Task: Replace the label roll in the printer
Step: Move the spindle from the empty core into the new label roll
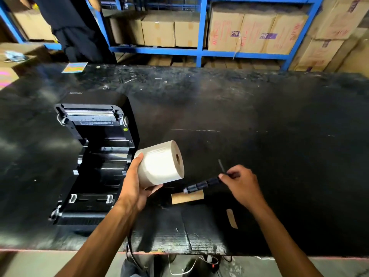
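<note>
The left hand [137, 186] cups a full label roll [161, 162] from below, fingers wrapped round its near end, core hole facing right. The right hand [241, 184] pinches one end of a black spindle [201, 185] between thumb and fingertips, its free tip pointing toward the roll. The printer [95, 156] sits open at left, bay empty. A bare cardboard core [187, 197] lies on the black table [279, 136] below the spindle.

Judged step: threading spindle through core. Best done by levelling the spindle with the hole, keeping the roll steady, then centring it.

Writing: "ADK" on purple patches on the shelved cartons [257, 31]; printer lettering too small to read.
</note>
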The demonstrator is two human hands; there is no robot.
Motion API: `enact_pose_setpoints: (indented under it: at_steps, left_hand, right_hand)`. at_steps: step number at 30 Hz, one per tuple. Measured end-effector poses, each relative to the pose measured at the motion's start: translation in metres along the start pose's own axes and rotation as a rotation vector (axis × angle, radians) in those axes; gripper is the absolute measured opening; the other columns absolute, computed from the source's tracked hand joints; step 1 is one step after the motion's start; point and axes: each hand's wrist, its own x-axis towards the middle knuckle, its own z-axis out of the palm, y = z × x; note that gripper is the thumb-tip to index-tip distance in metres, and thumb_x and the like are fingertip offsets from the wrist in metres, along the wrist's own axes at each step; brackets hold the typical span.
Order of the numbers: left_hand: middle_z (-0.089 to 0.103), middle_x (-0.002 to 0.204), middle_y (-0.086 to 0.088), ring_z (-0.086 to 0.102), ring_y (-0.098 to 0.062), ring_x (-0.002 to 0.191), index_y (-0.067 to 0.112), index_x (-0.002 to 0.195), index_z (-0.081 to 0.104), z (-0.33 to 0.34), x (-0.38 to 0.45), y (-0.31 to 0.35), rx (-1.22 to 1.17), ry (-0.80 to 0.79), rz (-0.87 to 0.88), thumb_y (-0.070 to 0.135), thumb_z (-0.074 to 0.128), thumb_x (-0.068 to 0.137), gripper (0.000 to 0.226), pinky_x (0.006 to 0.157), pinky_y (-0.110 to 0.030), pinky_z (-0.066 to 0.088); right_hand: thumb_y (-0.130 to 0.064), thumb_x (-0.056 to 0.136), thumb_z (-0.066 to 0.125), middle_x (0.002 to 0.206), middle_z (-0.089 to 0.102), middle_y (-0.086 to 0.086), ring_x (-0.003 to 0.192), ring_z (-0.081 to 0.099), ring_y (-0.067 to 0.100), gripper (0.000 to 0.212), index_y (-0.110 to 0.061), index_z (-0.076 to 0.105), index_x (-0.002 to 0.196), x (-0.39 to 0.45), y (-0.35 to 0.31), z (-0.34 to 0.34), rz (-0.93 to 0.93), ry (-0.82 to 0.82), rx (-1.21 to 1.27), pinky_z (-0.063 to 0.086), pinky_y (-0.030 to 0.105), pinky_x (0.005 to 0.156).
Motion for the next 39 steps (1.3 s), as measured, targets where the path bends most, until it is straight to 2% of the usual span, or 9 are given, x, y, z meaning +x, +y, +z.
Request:
enact_pose_setpoints:
  at_steps: [4,7,13,21,25,30,34,37,39]
  left_hand:
    - [0.076,0.083,0.001,0.068,-0.025,0.091,0.034,0.091,0.065,0.007,0.003,-0.001,-0.017,-0.019,-0.007,0.051,0.064,0.075,0.024,0.070,-0.046,0.059]
    - [0.078,0.075,0.005,0.068,-0.025,0.091,0.038,0.085,0.067,0.015,0.005,-0.003,-0.013,-0.060,-0.006,0.054,0.061,0.076,0.019,0.074,-0.048,0.057]
    - [0.078,0.082,0.003,0.069,-0.026,0.092,0.039,0.085,0.070,0.026,0.007,-0.002,-0.029,-0.133,-0.031,0.054,0.063,0.075,0.020,0.072,-0.049,0.058]
    - [0.070,0.117,-0.008,0.067,-0.025,0.103,0.019,0.115,0.060,0.040,-0.002,0.012,0.071,-0.177,0.112,0.050,0.073,0.065,0.060,0.078,-0.044,0.056]
    - [0.067,0.118,-0.009,0.067,-0.027,0.103,0.015,0.112,0.058,0.050,-0.006,0.014,0.112,-0.159,0.214,0.052,0.079,0.055,0.070,0.076,-0.047,0.056]
    - [0.073,0.104,-0.003,0.073,-0.018,0.087,0.018,0.115,0.059,0.058,-0.008,0.012,0.126,-0.163,0.269,0.049,0.080,0.056,0.070,0.059,-0.033,0.057]
    - [0.075,0.098,-0.001,0.072,-0.017,0.085,0.013,0.112,0.061,0.059,-0.010,0.009,0.120,-0.196,0.274,0.042,0.076,0.065,0.057,0.057,-0.030,0.056]
    - [0.075,0.097,-0.004,0.072,-0.019,0.084,0.011,0.109,0.062,0.059,-0.013,0.008,0.097,-0.231,0.275,0.038,0.079,0.067,0.053,0.057,-0.030,0.057]
    - [0.074,0.104,-0.007,0.072,-0.021,0.087,0.013,0.109,0.063,0.061,-0.016,0.008,0.097,-0.235,0.298,0.041,0.082,0.060,0.059,0.059,-0.030,0.057]
  right_hand:
    - [-0.018,0.081,0.072,0.076,0.069,0.004,0.072,0.069,0.017,0.009,-0.017,0.063,0.083,0.018,-0.021,-0.025,0.047,0.138,0.281,0.057,0.034,0.069]
    - [-0.017,0.084,0.070,0.080,0.071,0.004,0.070,0.073,0.014,0.012,-0.024,0.060,0.080,0.017,-0.039,-0.023,0.057,0.118,0.482,0.056,0.027,0.061]
    - [-0.016,0.085,0.068,0.083,0.071,0.002,0.073,0.073,0.011,0.012,-0.025,0.061,0.082,0.011,-0.045,-0.019,-0.019,0.110,0.495,0.058,0.023,0.061]
    - [-0.026,0.080,0.072,0.080,0.070,-0.004,0.072,0.070,0.010,0.017,-0.036,0.059,0.085,0.012,-0.060,-0.018,-0.301,0.202,0.348,0.058,0.022,0.061]
    - [-0.015,0.083,0.070,0.084,0.071,-0.002,0.074,0.071,0.014,0.021,-0.032,0.061,0.091,0.002,-0.069,0.009,-0.284,0.126,0.453,0.057,0.026,0.058]
    - [-0.012,0.091,0.059,0.101,0.068,-0.008,0.092,0.066,0.002,0.027,-0.014,0.063,0.118,-0.006,-0.081,0.024,-0.282,0.093,0.384,0.055,0.023,0.084]
    - [-0.019,0.098,0.046,0.115,0.065,0.003,0.100,0.061,0.004,0.029,-0.016,0.062,0.123,-0.012,-0.089,0.024,-0.230,0.030,0.383,0.052,0.019,0.086]
    - [-0.034,0.098,0.042,0.127,0.063,0.002,0.116,0.058,0.013,0.036,-0.020,0.057,0.129,-0.011,-0.094,0.021,-0.094,-0.021,0.519,0.047,0.036,0.104]
    - [-0.061,0.087,0.042,0.136,0.056,-0.003,0.122,0.054,0.016,0.056,-0.032,0.049,0.134,-0.007,-0.098,0.018,0.085,-0.158,0.633,0.041,0.046,0.109]
